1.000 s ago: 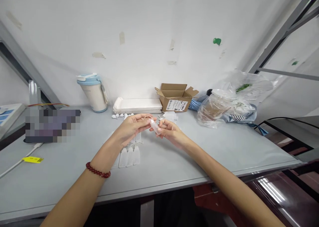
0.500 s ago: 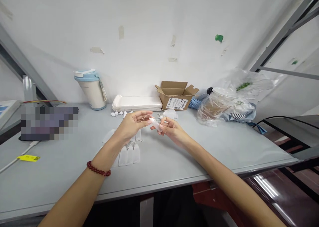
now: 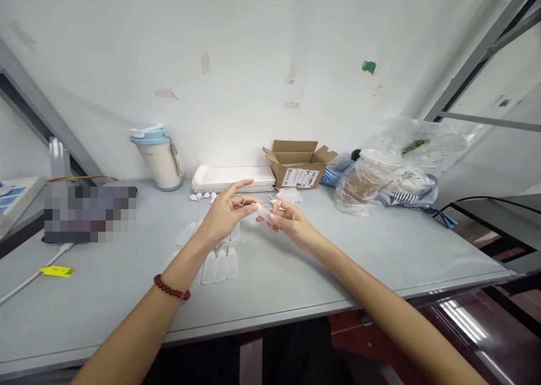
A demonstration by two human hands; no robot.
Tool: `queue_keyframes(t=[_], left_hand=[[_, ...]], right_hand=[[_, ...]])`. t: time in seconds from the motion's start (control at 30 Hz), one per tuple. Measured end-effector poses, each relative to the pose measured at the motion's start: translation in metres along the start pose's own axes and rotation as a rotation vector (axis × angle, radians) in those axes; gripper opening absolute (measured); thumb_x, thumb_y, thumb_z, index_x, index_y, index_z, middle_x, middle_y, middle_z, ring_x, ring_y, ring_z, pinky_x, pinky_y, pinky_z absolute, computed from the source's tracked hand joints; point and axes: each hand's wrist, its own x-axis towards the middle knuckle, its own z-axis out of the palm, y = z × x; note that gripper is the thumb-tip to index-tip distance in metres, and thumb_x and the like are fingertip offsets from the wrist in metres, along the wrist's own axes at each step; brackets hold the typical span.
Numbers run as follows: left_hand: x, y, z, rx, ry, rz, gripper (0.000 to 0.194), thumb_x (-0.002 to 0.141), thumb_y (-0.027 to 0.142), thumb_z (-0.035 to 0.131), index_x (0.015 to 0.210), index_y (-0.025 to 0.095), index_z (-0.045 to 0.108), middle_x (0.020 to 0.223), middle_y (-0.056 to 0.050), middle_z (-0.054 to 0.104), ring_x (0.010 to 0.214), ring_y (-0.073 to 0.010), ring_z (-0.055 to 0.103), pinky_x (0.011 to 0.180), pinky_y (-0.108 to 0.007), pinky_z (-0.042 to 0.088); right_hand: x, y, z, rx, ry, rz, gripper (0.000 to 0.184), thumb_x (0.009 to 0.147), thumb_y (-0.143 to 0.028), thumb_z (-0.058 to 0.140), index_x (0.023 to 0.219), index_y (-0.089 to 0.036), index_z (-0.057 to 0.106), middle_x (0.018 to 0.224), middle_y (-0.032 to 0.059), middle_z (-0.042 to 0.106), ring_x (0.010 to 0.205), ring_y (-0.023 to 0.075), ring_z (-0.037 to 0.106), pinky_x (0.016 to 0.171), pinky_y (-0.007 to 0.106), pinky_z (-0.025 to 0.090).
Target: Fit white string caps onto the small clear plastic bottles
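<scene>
Over the middle of the table, my right hand [image 3: 289, 220] grips a small frosted white plastic sleeve [image 3: 265, 213] between thumb and fingers. My left hand [image 3: 228, 211] pinches a thin white cord at the sleeve's upper end, with its index finger lifted. Fingertips hide just how the cord meets the sleeve. Below my left hand lie several similar translucent sleeves [image 3: 220, 266] with white cords, partly covered by my forearm. Behind my hands are more clear pieces [image 3: 289, 195] and a row of small white pieces [image 3: 203, 196].
Along the wall stand a tumbler [image 3: 158, 158], a stack of white trays [image 3: 234, 176] and an open cardboard box [image 3: 299, 168]. A plastic bag with a container [image 3: 372, 176] is at right. At left lie a blurred dark object [image 3: 87, 213] and a tagged white cable [image 3: 31, 283].
My left index finger has lifted and straightened, while the thumb stays at the sleeve's top. My right hand holds the sleeve much as before. The view has shifted slightly.
</scene>
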Motion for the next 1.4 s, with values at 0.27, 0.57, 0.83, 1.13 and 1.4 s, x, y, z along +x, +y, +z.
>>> queue_keyframes(t=[0.27,0.57,0.83,1.13,1.4], left_hand=[[-0.0019,0.0055,0.0007,0.023,0.026,-0.073,0.079,0.069,0.034,0.073,0.137,0.022,0.036,0.098,-0.005,0.067,0.091,-0.0189,0.062,0.089,-0.037,0.043],[0.0013,0.0017,0.0009,-0.108,0.125,-0.096,0.029,0.07,0.04,0.071,0.088,0.017,0.07,0.093,-0.007,0.067,0.094,-0.0211,0.059,0.081,-0.034,0.046],[0.0017,0.0043,0.0003,-0.156,0.165,-0.055,0.015,0.068,0.032,0.072,0.077,0.019,0.072,0.09,-0.005,0.068,0.09,-0.0189,0.056,0.076,-0.031,0.044],[0.0028,0.0007,-0.0006,-0.111,0.165,0.005,0.013,0.068,0.033,0.069,0.072,0.021,0.072,0.084,-0.004,0.069,0.086,-0.019,0.057,0.079,-0.032,0.042],[0.0037,0.0006,-0.0036,-0.027,0.37,-0.006,0.02,0.069,0.037,0.069,0.057,0.02,0.069,0.066,-0.002,0.065,0.076,-0.0182,0.054,0.077,-0.032,0.041]], right_hand=[[0.001,0.0024,0.0011,0.001,0.035,-0.009,0.036,0.073,-0.044,0.071,0.079,-0.023,0.042,0.071,0.0004,0.066,0.059,0.012,0.048,0.06,0.028,0.033],[0.0,-0.0007,0.0029,-0.032,0.051,-0.005,0.038,0.072,-0.046,0.071,0.083,-0.023,0.044,0.082,0.0028,0.071,0.058,0.0112,0.044,0.061,0.028,0.035],[0.0003,-0.0015,0.0006,-0.013,0.049,0.001,0.035,0.073,-0.044,0.071,0.084,-0.023,0.045,0.083,0.0027,0.071,0.056,0.0104,0.042,0.062,0.028,0.035],[-0.0002,-0.002,0.0011,-0.023,0.057,0.008,0.035,0.073,-0.044,0.071,0.085,-0.023,0.045,0.082,0.003,0.07,0.058,0.0116,0.044,0.062,0.028,0.033],[0.0003,-0.0005,-0.0028,-0.024,0.058,0.003,0.033,0.075,-0.042,0.07,0.085,-0.023,0.045,0.084,0.0029,0.071,0.057,0.0108,0.04,0.063,0.028,0.033]])
